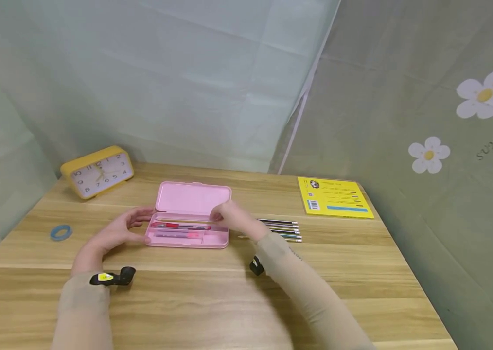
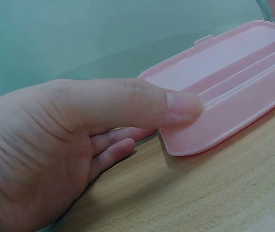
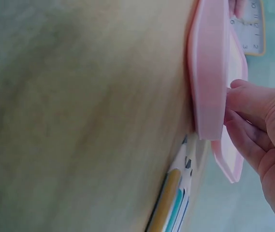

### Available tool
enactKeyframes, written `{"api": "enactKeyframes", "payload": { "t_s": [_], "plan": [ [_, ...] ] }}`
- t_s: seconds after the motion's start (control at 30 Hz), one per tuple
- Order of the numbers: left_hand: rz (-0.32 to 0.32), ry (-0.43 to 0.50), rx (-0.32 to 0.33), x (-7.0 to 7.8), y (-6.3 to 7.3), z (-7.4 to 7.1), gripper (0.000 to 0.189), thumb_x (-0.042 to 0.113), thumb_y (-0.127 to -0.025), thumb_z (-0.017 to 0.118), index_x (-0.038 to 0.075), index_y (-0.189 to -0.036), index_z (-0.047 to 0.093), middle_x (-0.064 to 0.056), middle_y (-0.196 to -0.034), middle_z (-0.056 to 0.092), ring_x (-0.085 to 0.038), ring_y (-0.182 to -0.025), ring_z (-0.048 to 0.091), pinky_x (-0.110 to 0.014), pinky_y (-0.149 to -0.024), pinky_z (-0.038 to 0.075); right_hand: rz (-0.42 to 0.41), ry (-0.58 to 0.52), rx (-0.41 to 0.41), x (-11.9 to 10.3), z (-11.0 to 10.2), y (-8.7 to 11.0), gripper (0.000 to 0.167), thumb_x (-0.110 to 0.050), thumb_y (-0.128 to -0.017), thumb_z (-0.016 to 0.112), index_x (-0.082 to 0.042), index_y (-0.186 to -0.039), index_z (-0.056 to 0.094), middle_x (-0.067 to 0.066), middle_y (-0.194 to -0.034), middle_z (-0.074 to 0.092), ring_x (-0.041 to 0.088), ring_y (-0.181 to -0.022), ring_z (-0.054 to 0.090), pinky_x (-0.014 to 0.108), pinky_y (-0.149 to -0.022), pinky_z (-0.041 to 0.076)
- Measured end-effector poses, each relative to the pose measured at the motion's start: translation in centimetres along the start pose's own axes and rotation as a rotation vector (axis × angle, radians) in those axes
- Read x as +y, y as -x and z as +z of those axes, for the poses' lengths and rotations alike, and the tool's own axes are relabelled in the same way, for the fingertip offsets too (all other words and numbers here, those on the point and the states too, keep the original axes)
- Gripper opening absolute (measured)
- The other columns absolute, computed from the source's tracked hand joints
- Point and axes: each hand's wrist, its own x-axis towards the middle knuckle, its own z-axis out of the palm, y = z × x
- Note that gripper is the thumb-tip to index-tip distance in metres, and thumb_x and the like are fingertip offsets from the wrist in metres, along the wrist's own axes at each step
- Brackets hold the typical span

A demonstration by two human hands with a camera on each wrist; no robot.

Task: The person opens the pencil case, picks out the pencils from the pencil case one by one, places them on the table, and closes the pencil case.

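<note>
A pink pencil case [image 1: 216,239] lies on the table with its lid [image 1: 194,198] folded back. A pencil [image 1: 181,221] lies along its rear compartment; in front of it are a red-and-clear pen [image 1: 172,226] and a pink-capped pen [image 1: 181,235]. My left hand [image 1: 117,231] grips the case's left end, its thumb [image 2: 183,105] against the front corner and its fingers farther back. Reaching into the right end, my right hand [image 1: 235,218] has bent fingers at the pencil's end; the case wall hides the fingertips in the right wrist view.
Several pencils [image 1: 283,231] lie in a row right of the case, their tips close to it. A yellow booklet [image 1: 336,197] lies at the back right. A yellow clock [image 1: 99,172] stands at the back left, with a blue ring [image 1: 60,232] in front.
</note>
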Motion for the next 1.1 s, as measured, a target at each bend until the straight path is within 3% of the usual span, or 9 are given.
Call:
{"api": "enactKeyframes", "payload": {
  "t_s": [0.1,0.27,0.5,0.7,0.8,1.1],
  "plan": [
    [-0.001,0.001,0.000,0.0,0.0,0.0,0.087,0.021,-0.078,0.082,0.002,-0.148,0.034,-0.021,-0.147,0.044,-0.028,-0.130,0.041,-0.010,-0.095,0.036,0.004,0.011,-0.003,0.0,0.2,0.0,0.015,-0.001,-0.086,0.071,-0.005,-0.100,0.076,0.006,-0.099,0.076,0.014,-0.093,0.070,0.018,-0.084,0.053],
    [-0.003,0.002,0.001,-0.1,0.0,0.0,0.087,0.021,-0.078,0.082,0.002,-0.148,0.034,-0.021,-0.147,0.044,-0.006,-0.123,0.043,-0.010,-0.095,0.035,0.022,0.023,-0.009,-0.2,0.3,0.0,0.016,0.000,-0.086,0.071,-0.005,-0.100,0.076,0.006,-0.099,0.076,0.015,-0.094,0.070,0.019,-0.084,0.053],
    [-0.013,-0.002,-0.004,0.1,0.0,-0.1,0.087,0.022,-0.078,0.082,0.002,-0.148,0.033,-0.021,-0.148,0.044,-0.028,-0.131,0.041,-0.011,-0.095,0.036,0.011,0.047,0.004,-0.6,0.5,-0.1,0.011,-0.003,-0.086,0.072,-0.005,-0.096,0.076,0.005,-0.094,0.076,0.013,-0.086,0.069,0.016,-0.080,0.053],
    [-0.008,-0.010,0.003,0.0,0.0,-0.1,0.086,0.021,-0.078,0.082,0.002,-0.147,0.034,-0.022,-0.147,0.045,-0.007,-0.123,0.042,-0.010,-0.095,0.035,0.039,0.058,0.001,-0.8,0.5,-0.2,0.011,-0.006,-0.086,0.073,-0.006,-0.097,0.077,0.005,-0.096,0.076,0.012,-0.089,0.070,0.016,-0.081,0.053],
    [-0.009,-0.008,0.003,0.0,0.0,-0.1,0.086,0.021,-0.078,0.082,0.002,-0.147,0.035,-0.022,-0.147,0.045,-0.004,-0.122,0.042,-0.011,-0.096,0.035,0.060,0.074,-0.010,-0.9,0.6,-0.2,0.011,-0.008,-0.087,0.073,-0.007,-0.097,0.077,0.004,-0.097,0.076,0.012,-0.090,0.070,0.016,-0.082,0.053],
    [-0.020,0.015,-0.007,0.0,0.0,0.0,0.087,0.020,-0.078,0.082,0.003,-0.148,0.033,-0.021,-0.148,0.044,-0.033,-0.133,0.039,-0.013,-0.096,0.035,0.077,0.084,0.006,-1.1,0.9,-0.1,0.011,-0.009,-0.085,0.074,-0.009,-0.096,0.077,0.002,-0.095,0.076,0.011,-0.089,0.069,0.017,-0.082,0.053]
  ]
}}
